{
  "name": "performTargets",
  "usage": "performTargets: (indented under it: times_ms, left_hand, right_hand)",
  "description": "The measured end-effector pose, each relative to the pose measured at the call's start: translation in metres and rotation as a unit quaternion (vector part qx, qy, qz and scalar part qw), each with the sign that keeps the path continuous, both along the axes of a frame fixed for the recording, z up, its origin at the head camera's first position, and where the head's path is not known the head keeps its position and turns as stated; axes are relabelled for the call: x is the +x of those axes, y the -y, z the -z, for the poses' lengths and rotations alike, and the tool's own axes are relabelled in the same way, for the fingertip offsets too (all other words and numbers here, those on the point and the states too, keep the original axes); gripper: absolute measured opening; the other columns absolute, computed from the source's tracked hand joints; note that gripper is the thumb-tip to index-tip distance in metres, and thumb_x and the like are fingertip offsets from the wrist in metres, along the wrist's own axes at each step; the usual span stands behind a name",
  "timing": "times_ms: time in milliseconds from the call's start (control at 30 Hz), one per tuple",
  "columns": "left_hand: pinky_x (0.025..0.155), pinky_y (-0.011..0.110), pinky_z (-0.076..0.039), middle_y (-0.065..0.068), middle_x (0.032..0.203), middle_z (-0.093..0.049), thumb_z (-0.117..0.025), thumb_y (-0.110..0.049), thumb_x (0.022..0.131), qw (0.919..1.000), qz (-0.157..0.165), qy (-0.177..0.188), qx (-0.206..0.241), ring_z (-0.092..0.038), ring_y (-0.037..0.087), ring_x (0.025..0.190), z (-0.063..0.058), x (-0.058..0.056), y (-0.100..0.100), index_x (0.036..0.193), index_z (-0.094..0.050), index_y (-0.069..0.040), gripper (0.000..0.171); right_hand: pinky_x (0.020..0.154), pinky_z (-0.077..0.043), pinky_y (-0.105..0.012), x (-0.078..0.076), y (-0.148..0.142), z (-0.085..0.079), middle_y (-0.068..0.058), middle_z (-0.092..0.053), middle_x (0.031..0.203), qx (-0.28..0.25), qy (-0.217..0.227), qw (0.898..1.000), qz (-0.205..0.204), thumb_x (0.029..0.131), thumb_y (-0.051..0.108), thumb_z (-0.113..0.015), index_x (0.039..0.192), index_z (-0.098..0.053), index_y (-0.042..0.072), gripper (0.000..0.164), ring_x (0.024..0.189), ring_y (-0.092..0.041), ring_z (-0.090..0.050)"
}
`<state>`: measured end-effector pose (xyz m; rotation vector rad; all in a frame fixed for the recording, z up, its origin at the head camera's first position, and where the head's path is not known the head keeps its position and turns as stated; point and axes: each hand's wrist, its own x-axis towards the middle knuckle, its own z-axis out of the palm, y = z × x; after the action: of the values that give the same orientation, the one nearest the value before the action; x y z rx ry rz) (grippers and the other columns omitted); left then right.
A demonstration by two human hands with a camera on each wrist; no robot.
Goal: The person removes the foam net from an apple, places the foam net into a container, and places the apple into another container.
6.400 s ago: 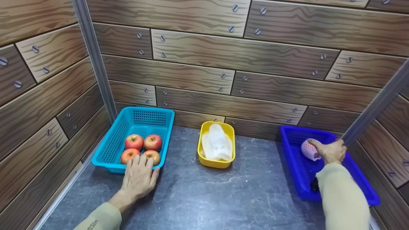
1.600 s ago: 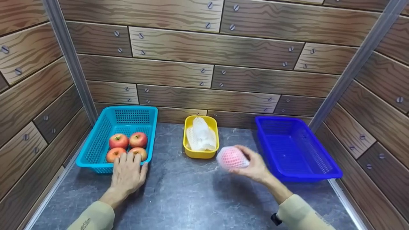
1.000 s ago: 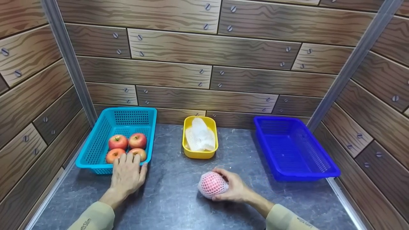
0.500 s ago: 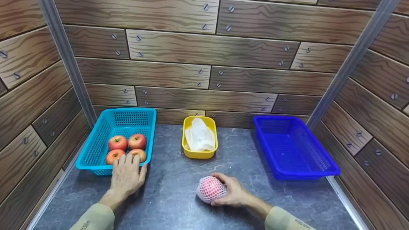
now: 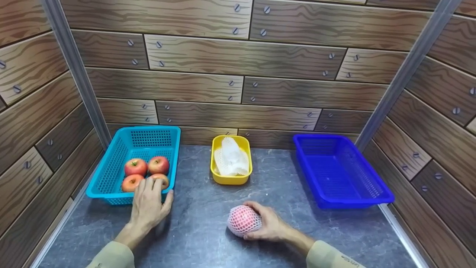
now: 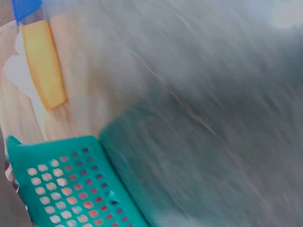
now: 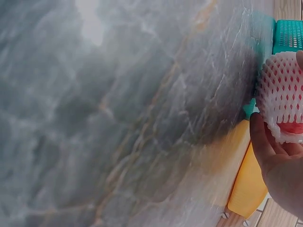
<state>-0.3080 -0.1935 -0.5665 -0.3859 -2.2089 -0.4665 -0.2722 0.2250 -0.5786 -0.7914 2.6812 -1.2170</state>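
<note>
A pink-red apple (image 5: 243, 220) in a white foam net sleeve sits on the grey table, in front of the yellow container. My right hand (image 5: 269, 225) grips it from the right, fingers behind and thumb in front; in the right wrist view, the netted apple (image 7: 284, 94) shows a bare red patch at the sleeve's edge. Over the near rim of the turquoise basket (image 5: 97, 191) lies my left hand (image 5: 148, 204), fingers relaxed, fingertips by the nearest apples. Several bare apples (image 5: 135, 167) stand in that basket. The left wrist view shows mostly table and basket wall (image 6: 71, 184).
A small yellow container (image 5: 231, 180) at the back middle holds white foam net sleeves (image 5: 232, 156). To the right stands a dark blue basket (image 5: 331, 175) with nothing visible inside. Wood-patterned walls (image 5: 200, 87) close off the back and both sides.
My right hand took the netted apple out of the blue basket, carried it left and brought it down to the table. The left hand has lately shifted slightly at the turquoise basket's rim.
</note>
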Motion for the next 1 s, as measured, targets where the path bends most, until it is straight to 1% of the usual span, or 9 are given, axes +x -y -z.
performTargets:
  times_ms: [100,167,267,433,567,667,800,900,1000]
  left_hand:
    - [0.087,0.048,-0.048,0.017,0.102,-0.067,-0.084,-0.019,0.089,0.9988,0.028,-0.021,0.034,-0.058,0.037,0.094,-0.009,0.004,-0.013,0.109,-0.073,-0.002,0.029]
    - [0.093,0.049,-0.052,0.016,0.107,-0.07,-0.085,-0.017,0.088,0.9974,0.047,-0.02,0.05,-0.062,0.037,0.1,-0.015,0.007,-0.024,0.113,-0.075,-0.002,0.031]
    - [0.094,0.048,-0.056,0.013,0.11,-0.073,-0.086,-0.015,0.088,0.9955,0.075,-0.002,0.059,-0.066,0.034,0.105,-0.021,0.014,-0.041,0.117,-0.076,-0.004,0.032]
    - [0.09,0.044,-0.062,0.007,0.111,-0.077,-0.088,-0.014,0.089,0.9917,0.112,0.028,0.056,-0.071,0.026,0.107,-0.026,0.023,-0.067,0.118,-0.078,-0.009,0.031]
    - [0.089,0.043,-0.063,0.005,0.107,-0.078,-0.087,-0.012,0.091,0.9881,0.133,0.051,0.059,-0.074,0.024,0.103,-0.027,0.027,-0.083,0.114,-0.079,-0.01,0.025]
    - [0.085,0.041,-0.064,0.004,0.103,-0.079,-0.088,-0.009,0.091,0.9828,0.15,0.08,0.071,-0.075,0.021,0.097,-0.028,0.03,-0.094,0.11,-0.079,-0.011,0.021]
    - [0.082,0.038,-0.066,0.003,0.101,-0.08,-0.087,-0.006,0.093,0.9676,0.188,0.136,0.099,-0.079,0.02,0.093,-0.029,0.033,-0.107,0.107,-0.08,-0.012,0.016]
    - [0.082,0.038,-0.069,0.003,0.101,-0.082,-0.083,-0.006,0.097,0.9495,0.217,0.186,0.129,-0.08,0.019,0.091,-0.032,0.035,-0.117,0.106,-0.08,-0.013,0.012]
    - [0.082,0.034,-0.069,0.002,0.1,-0.083,-0.081,-0.006,0.099,0.9321,0.229,0.229,0.162,-0.08,0.014,0.09,-0.037,0.035,-0.126,0.105,-0.082,-0.014,0.01]
  right_hand:
    - [0.122,-0.052,-0.044,0.0,0.0,0.001,-0.009,-0.074,0.147,-0.004,0.001,1.0,-0.004,0.074,0.03,-0.103,0.156,-0.057,0.009,0.097,0.135,-0.028,-0.071]
    - [0.121,-0.051,-0.042,0.0,0.0,0.001,-0.009,-0.075,0.146,-0.006,0.002,1.0,-0.005,0.075,0.031,-0.103,0.156,-0.057,0.01,0.096,0.134,-0.026,-0.071]
    - [0.12,-0.051,-0.042,-0.001,0.001,0.002,-0.009,-0.075,0.146,-0.005,-0.003,1.0,-0.006,0.075,0.031,-0.103,0.156,-0.058,0.01,0.095,0.134,-0.026,-0.071]
    - [0.121,-0.051,-0.041,0.0,0.002,-0.001,-0.01,-0.074,0.148,-0.01,-0.001,1.0,-0.004,0.076,0.032,-0.102,0.157,-0.057,0.009,0.096,0.135,-0.027,-0.07]
    - [0.12,-0.05,-0.038,0.0,0.0,-0.008,-0.01,-0.074,0.149,-0.024,-0.004,1.0,-0.004,0.077,0.033,-0.102,0.158,-0.057,0.007,0.097,0.135,-0.025,-0.07]
    - [0.119,-0.05,-0.035,-0.001,-0.001,-0.014,-0.011,-0.074,0.148,-0.035,-0.014,0.999,-0.005,0.076,0.032,-0.102,0.158,-0.057,0.007,0.097,0.134,-0.024,-0.071]
    - [0.119,-0.049,-0.033,-0.003,-0.003,-0.026,-0.013,-0.074,0.149,-0.057,-0.024,0.998,-0.007,0.075,0.028,-0.103,0.159,-0.057,0.006,0.098,0.133,-0.021,-0.071]
    - [0.119,-0.05,-0.031,-0.003,-0.003,-0.038,-0.015,-0.074,0.149,-0.074,-0.033,0.997,-0.012,0.075,0.025,-0.103,0.159,-0.057,0.005,0.097,0.133,-0.018,-0.07]
    - [0.118,-0.051,-0.03,-0.002,-0.004,-0.05,-0.015,-0.073,0.15,-0.089,-0.038,0.995,-0.02,0.076,0.024,-0.102,0.159,-0.056,0.004,0.097,0.132,-0.016,-0.07]
